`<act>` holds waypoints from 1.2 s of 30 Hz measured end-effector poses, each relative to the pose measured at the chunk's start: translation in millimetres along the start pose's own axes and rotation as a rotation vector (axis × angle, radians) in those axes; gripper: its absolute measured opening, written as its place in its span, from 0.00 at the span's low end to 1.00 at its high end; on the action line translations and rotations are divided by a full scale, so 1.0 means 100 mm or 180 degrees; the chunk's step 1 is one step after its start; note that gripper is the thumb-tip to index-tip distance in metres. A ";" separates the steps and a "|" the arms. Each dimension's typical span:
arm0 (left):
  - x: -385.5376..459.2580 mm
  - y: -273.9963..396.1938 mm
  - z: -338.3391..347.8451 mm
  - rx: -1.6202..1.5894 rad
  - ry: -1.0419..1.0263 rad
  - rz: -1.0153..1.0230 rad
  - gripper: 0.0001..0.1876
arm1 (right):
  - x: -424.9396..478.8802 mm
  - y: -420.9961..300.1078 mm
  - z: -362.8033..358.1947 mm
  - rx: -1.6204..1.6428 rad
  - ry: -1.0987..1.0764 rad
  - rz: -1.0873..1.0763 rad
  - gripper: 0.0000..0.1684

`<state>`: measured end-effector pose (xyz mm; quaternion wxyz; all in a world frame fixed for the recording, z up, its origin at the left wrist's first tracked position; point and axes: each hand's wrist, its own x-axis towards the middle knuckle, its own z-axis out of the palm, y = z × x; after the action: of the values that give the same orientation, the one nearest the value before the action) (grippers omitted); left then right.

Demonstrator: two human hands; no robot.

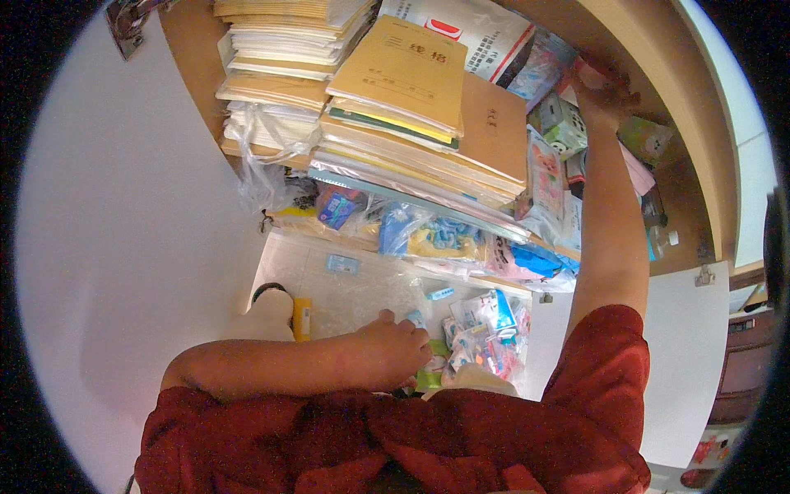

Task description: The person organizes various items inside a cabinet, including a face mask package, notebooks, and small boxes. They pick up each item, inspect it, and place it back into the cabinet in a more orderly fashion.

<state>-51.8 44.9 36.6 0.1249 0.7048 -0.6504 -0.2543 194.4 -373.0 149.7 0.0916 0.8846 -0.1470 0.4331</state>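
Note:
My right hand [597,92] reaches deep into the right side of a cupboard shelf, beside a green panda-print box [560,126] and plastic-wrapped packets [538,68]. Shadow and blur hide whether its fingers grip anything. In front of my body, my left hand [395,347] hangs above the floor with its fingers curled. A green packet [436,365] shows just past its fingers, and I cannot tell whether the hand touches it. Between my arms, a pile of brown-covered exercise books [401,68] lies on the shelf, next to a taller stack of paper and notebooks [278,55].
White cupboard doors [123,216] stand open on both sides. The lower shelf holds bagged items, including a blue-and-yellow package [432,234]. On the floor [364,296] lie a heap of small plastic packets [487,333], a yellow box [302,319] and a light-blue packet [342,264].

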 end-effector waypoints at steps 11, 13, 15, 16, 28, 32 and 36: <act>0.02 -0.01 0.00 -0.0022 -0.0139 -0.0008 0.21 | 0.48 0.56 0.11 0.0433 -0.0428 0.0315 0.40; 0.02 0.00 0.01 0.0018 -0.0148 -0.0001 0.21 | 0.32 0.55 0.16 0.0479 0.0326 0.0294 0.40; 0.03 0.00 0.04 0.0021 -0.0114 0.0040 0.22 | 0.16 0.53 0.16 -0.0104 0.1108 0.0041 0.41; 0.02 0.00 0.07 0.0054 0.0079 0.0049 0.20 | 0.09 0.53 0.13 -0.0651 0.1328 -0.0206 0.41; 0.08 0.03 0.01 -0.0044 -0.0178 0.0000 0.19 | 0.06 0.08 -0.08 -0.0268 0.1813 -0.1362 0.30; 0.06 0.01 0.02 -0.0084 -0.0108 0.0029 0.19 | 0.22 -0.10 -0.26 0.0901 -0.0512 -0.0153 0.29; 0.05 0.02 0.04 0.0013 0.0049 0.0011 0.19 | 0.21 0.24 0.10 0.0691 0.0114 -0.0538 0.30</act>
<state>-55.4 40.2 33.6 0.1290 0.7058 -0.6512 -0.2473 205.8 -402.3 160.6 0.0340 0.8906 -0.0226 0.4529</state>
